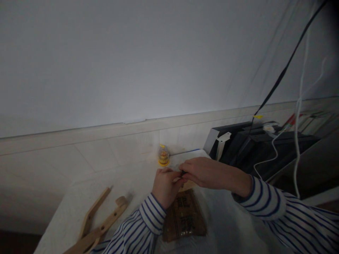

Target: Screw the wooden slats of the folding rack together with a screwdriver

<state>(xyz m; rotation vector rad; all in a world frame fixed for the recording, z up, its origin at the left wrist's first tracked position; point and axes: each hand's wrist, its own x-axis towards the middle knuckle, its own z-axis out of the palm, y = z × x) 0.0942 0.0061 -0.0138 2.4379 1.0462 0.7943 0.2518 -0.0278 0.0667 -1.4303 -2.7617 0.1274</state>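
My left hand (166, 186) and my right hand (202, 173) meet above the table, fingertips pinched together. Between them is a small dark thing (183, 172), too small to name. Just below the hands lies a brown package (185, 217) with large dark characters on its front and a shiny wrapping. A light wooden piece (187, 185) shows partly behind my fingers. Beyond my left hand stands a small clear dome-shaped container (164, 156) with a yellow base and yellow contents.
Wooden pieces with holes (106, 222) lie at the left on the white table (132, 187), one angled strip (92, 211) beside them. Dark binders (254, 148) stand at the right, with a white cable (298, 141) and a black cable (280, 76) hanging near them. A pale wall rises behind.
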